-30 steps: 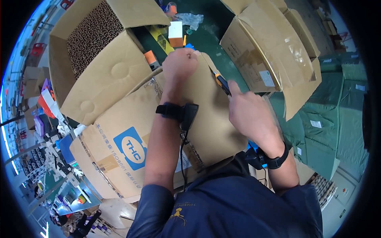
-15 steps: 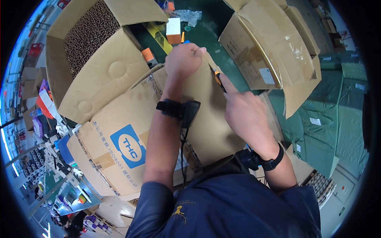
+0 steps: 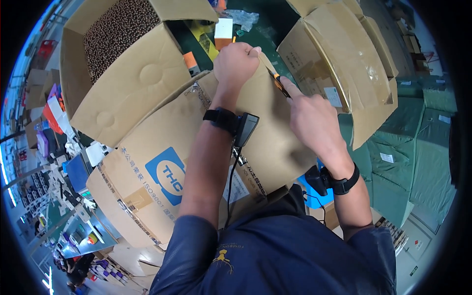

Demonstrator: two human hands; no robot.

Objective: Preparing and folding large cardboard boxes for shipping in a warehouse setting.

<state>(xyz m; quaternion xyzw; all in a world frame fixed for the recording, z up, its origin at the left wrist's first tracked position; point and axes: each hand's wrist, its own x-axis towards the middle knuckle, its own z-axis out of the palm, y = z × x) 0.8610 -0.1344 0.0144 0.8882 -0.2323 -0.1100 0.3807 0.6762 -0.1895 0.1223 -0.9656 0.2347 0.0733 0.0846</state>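
A large brown cardboard carton (image 3: 265,110), with a blue printed emblem, lies folded in front of me. My left hand (image 3: 235,64) is closed on its far edge, thumb and fingers pinching the board. My right hand (image 3: 317,120) grips an orange-and-black utility knife (image 3: 279,83), its index finger stretched along the handle. The knife's blade end is at the cardboard near the far right edge, a short way from my left hand. How deep the blade sits cannot be made out. Both wrists wear black straps carrying small devices.
At the far left stands an open carton (image 3: 135,83) full of small dark brown pieces. Another open carton (image 3: 319,54) is at the far right, with green-covered stacks (image 3: 393,147) beyond. A white-and-orange box (image 3: 223,30) sits on the green surface ahead.
The whole view has shifted a little, so the cartons and both hands appear farther right and higher. Left hand still pinches the cardboard, and the knife remains in the right. A blue object now shows under the right wrist.
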